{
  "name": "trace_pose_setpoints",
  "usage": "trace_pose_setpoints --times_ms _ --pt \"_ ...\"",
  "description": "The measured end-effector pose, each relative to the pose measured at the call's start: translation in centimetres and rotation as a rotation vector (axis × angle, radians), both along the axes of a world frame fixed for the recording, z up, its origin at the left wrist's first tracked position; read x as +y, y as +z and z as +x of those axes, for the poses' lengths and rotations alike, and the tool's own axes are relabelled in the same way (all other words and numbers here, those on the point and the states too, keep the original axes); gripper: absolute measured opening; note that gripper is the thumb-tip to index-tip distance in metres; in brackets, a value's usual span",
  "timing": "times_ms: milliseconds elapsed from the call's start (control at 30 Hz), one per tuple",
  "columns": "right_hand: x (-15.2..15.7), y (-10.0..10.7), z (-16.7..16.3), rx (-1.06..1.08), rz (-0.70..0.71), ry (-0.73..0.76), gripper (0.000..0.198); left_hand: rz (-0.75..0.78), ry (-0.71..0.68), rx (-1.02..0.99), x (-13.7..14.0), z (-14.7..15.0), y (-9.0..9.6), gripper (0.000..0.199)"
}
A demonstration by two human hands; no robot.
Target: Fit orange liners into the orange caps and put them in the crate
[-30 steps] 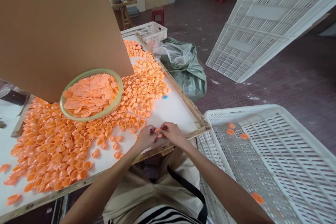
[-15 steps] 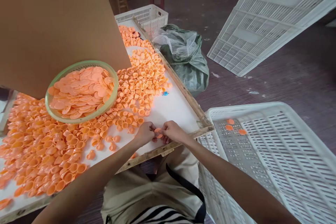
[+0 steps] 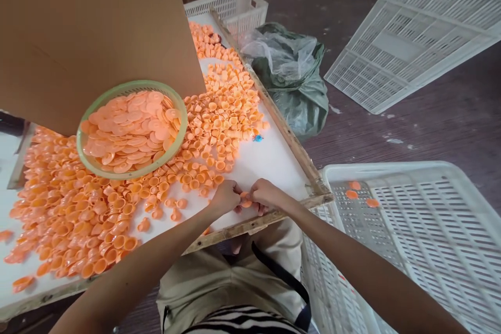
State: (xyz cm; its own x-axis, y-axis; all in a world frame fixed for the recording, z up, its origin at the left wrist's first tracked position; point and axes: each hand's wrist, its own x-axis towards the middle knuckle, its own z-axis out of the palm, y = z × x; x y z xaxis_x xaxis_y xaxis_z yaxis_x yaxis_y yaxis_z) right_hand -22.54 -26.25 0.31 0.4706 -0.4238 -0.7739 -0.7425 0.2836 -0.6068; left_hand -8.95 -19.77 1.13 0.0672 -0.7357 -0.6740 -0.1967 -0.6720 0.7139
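Note:
Both hands meet over the front corner of a white-topped table (image 3: 274, 164), pinching one small orange plastic piece (image 3: 246, 199) between them. My left hand (image 3: 228, 197) grips its left side and my right hand (image 3: 267, 194) its right side, fingers closed. Whether the piece is a cup, a disc or the two together I cannot make out. A heap of orange plastic cups (image 3: 105, 219) spreads over the table to the left of my hands. Among the cups stands a green round basket (image 3: 180, 138) filled with flat orange discs (image 3: 133, 125).
At my right stands a white plastic crate (image 3: 391, 167) with several orange pieces (image 3: 352, 194) inside. Another crate (image 3: 415, 36) leans farther back. A green sack (image 3: 301, 104) sits beyond the wooden table edge (image 3: 289, 135). Cardboard (image 3: 117, 26) blocks the back left. A blue bit (image 3: 258, 138) lies near the cups.
The whole scene has shifted a little to the right in view as my head turned. My hands keep hold of the orange piece at the same table corner.

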Motion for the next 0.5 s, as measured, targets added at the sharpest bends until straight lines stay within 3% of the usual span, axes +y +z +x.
trace_pose_setpoints --times_ms 267,400,500 --pt "2.2 -0.6 -0.5 -0.123 -0.172 -0.071 0.025 -0.218 0.027 -0.140 2.6 -1.0 -0.5 0.011" --pt "3.7 0.6 -1.5 -0.145 -0.497 -0.079 0.021 -0.407 0.037 -0.195 5.0 -1.5 0.1 0.028" --pt "3.5 2.6 -5.4 -0.134 -0.752 -0.194 0.030 -0.605 0.035 -0.325 6.7 -0.3 2.1 0.034"
